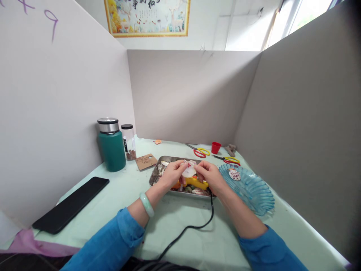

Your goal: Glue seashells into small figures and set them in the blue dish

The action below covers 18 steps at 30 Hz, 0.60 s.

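Observation:
Over a metal tray (180, 193), my two hands meet around a thin whitish round piece (189, 172) with small red bits near its top. My left hand (174, 174), with a pale green bangle on its wrist, pinches the left edge. The fingers of my right hand (209, 175) are closed at its right edge. Just below my hands, a yellow hot glue gun (197, 183) lies on the tray, its black cord (194, 227) trailing toward me. Shells and other small pieces fill the tray, partly hidden by my hands.
Right of the tray sits a blue glass dish (251, 192) with a speckled disc (234, 174). Behind stand red-and-yellow scissors (200, 152), pliers-like cutters (227, 159) and a red cup (216, 147). At left are a green flask (112, 150), a jar (129, 143), brown card (146, 162) and black slab (73, 203).

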Available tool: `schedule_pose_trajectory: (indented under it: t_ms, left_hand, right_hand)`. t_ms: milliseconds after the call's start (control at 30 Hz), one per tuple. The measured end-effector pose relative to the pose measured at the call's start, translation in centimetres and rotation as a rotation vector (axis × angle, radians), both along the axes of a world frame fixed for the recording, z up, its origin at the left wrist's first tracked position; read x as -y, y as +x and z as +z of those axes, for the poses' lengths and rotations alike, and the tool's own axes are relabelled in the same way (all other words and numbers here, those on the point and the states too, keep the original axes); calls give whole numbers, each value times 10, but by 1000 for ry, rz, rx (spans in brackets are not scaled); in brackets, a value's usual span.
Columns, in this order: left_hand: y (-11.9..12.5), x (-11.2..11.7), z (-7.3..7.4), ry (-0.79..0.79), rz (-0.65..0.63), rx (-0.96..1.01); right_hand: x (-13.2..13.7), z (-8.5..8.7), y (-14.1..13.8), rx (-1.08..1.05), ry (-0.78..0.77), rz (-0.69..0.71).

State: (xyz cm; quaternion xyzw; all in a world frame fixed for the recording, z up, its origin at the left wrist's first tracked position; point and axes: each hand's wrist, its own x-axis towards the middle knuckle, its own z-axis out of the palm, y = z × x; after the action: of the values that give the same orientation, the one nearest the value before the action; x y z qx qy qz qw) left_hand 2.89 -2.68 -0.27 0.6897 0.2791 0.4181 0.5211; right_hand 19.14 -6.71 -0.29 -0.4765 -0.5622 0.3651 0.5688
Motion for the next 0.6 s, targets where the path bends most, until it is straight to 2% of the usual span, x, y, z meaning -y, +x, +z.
schedule_pose_trajectory:
  t_ms: [200, 433, 600]
  left_hand:
    - [2, 4, 7, -53, -6, 48]
    - [4, 4, 6, -80, -35, 47]
    - [4, -1, 4, -30, 84, 74]
  right_hand:
    - [-1, -2, -4, 65, 44, -72]
    - [0, -6, -4, 257, 138, -132]
    - [2, -6, -4, 365, 190, -219]
